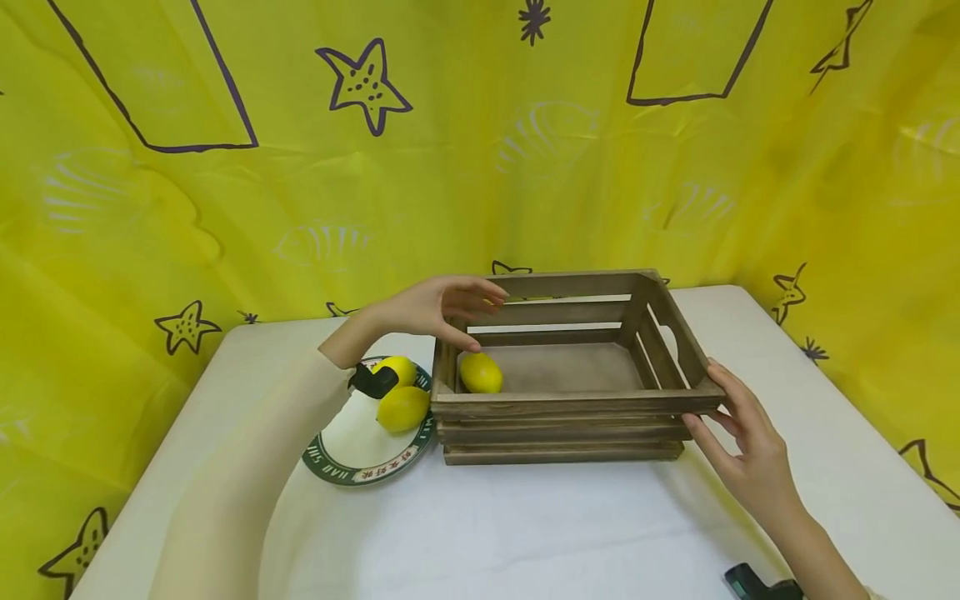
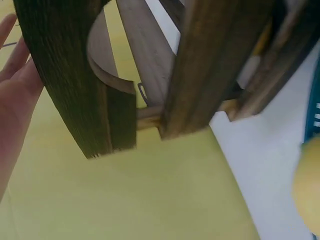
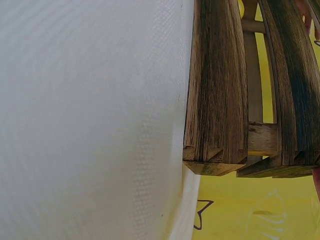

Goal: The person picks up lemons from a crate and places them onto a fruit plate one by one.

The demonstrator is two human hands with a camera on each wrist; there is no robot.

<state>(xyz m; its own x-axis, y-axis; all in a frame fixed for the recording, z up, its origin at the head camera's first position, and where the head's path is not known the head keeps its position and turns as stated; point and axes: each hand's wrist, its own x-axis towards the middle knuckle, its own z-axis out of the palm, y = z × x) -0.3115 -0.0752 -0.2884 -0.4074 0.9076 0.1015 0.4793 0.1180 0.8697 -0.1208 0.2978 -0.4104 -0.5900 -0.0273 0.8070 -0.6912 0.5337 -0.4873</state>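
A slatted wooden crate (image 1: 555, 407) stands on the table with one lemon (image 1: 481, 373) inside at its left end. Over that end reaches my left hand (image 1: 438, 307), fingers spread and loosely bent, thumb tip just above the lemon and nothing held. My right hand (image 1: 753, 446) grips the crate's front right corner, fingers on the side and thumb under the front rim. Seen from the left wrist, the crate's end slat (image 2: 65, 85) with its rounded handhold hides part of the left hand (image 2: 17, 95). The right wrist view has the crate's front slats (image 3: 217, 85) close up.
Left of the crate, a white plate with a green patterned rim (image 1: 330, 467) holds two lemons (image 1: 403, 409), partly behind the left wrist's black strap (image 1: 372, 381). White cloth covers the table (image 1: 525, 533). A yellow patterned curtain (image 1: 450, 183) hangs behind and at the sides.
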